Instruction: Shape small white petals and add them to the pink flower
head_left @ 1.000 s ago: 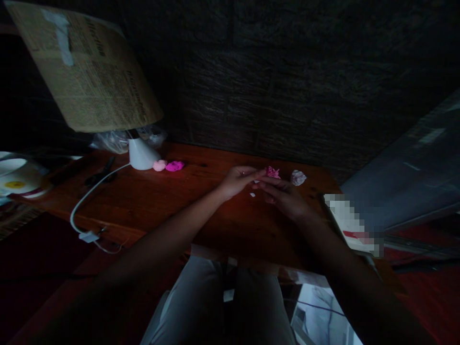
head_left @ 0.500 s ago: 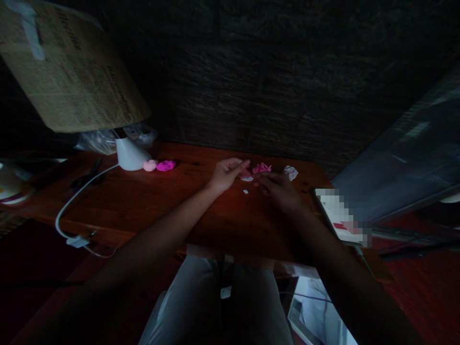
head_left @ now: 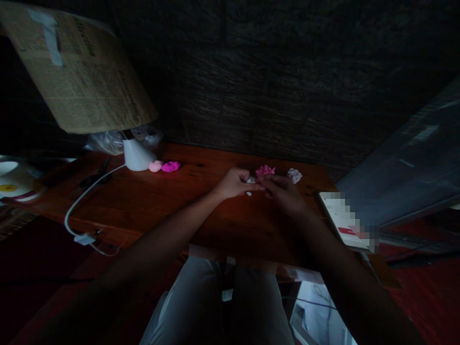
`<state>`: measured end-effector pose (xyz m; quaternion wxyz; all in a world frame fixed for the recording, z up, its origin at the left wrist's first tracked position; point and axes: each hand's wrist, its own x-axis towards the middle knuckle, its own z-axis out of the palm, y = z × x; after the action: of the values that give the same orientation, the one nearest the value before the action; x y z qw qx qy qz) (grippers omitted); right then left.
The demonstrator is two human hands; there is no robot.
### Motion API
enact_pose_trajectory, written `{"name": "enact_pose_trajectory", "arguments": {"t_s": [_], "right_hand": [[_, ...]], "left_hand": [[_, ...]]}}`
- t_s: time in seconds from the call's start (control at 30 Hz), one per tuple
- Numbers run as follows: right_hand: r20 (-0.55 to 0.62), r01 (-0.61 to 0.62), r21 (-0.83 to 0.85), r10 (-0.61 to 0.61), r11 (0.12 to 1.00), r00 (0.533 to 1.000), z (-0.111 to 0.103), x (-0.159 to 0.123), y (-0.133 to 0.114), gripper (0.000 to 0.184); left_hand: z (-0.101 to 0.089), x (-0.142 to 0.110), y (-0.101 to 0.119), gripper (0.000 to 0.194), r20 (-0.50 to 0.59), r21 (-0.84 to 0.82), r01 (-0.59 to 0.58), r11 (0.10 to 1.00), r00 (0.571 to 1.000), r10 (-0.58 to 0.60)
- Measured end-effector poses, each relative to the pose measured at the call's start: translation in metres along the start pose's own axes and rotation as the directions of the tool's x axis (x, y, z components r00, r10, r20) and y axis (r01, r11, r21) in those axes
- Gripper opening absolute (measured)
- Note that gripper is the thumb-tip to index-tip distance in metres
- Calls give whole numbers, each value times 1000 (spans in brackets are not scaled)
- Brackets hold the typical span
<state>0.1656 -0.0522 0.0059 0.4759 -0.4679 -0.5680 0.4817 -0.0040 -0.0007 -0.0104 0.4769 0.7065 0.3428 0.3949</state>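
My left hand (head_left: 235, 184) is curled, with one digit stretched toward the other hand. My right hand (head_left: 282, 190) is closed in a pinch, its fingertips meeting that digit. Whatever lies between the fingertips is too small and dark to make out. A whitish bit (head_left: 250, 180) shows beside the left fingers; I cannot tell whether it is held or on the table. Just beyond the hands sits a crumpled deep-pink lump (head_left: 265, 170). To its right is a crumpled pale lump (head_left: 294, 175). Below the left hand lies a small white scrap (head_left: 249, 193).
A lamp with a white base (head_left: 138, 155) and newspaper-covered shade (head_left: 93, 72) stands left on the wooden table (head_left: 215, 225). Beside it are a pale pink lump (head_left: 155, 166) and a magenta lump (head_left: 171, 166). A white box-like item (head_left: 347, 223) lies right; a white cup-like container (head_left: 12, 179) stands far left.
My left hand has come closer to the right, turned and curled, and now meets its fingertips. The view has shifted slightly, so things on the table appear further right.
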Motion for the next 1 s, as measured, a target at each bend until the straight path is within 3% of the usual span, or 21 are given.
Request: {"name": "enact_pose_trajectory", "arguments": {"t_s": [0.2,0.4,0.5,0.63,0.73,0.87,1.0], "right_hand": [[93,33,-92,-24,995,995,3,-2,1,41],[111,124,-209,-102,970,989,2,1,9,34],[62,136,-245,-125,960,990,-3,2,11,35],[-75,77,-257,-99,963,992,-9,4,10,37],[-102,39,-205,-61,978,993,-9,4,9,39],[-117,18,-129,-33,992,993,-7,4,9,41],[-95,20,-121,-32,992,995,-6,5,10,40]], "left_hand": [[-1,2,-8,38,-49,203,-106,973,992,118],[0,-3,-7,31,36,298,-163,941,986,160],[1,-1,-8,29,57,237,-136,962,990,126],[2,4,-9,24,103,-1,-61,998,993,61],[2,5,-9,28,174,-106,-32,994,984,50],[1,4,-10,33,174,-74,-52,996,983,64],[0,1,-7,31,146,112,-133,985,983,116]]}}
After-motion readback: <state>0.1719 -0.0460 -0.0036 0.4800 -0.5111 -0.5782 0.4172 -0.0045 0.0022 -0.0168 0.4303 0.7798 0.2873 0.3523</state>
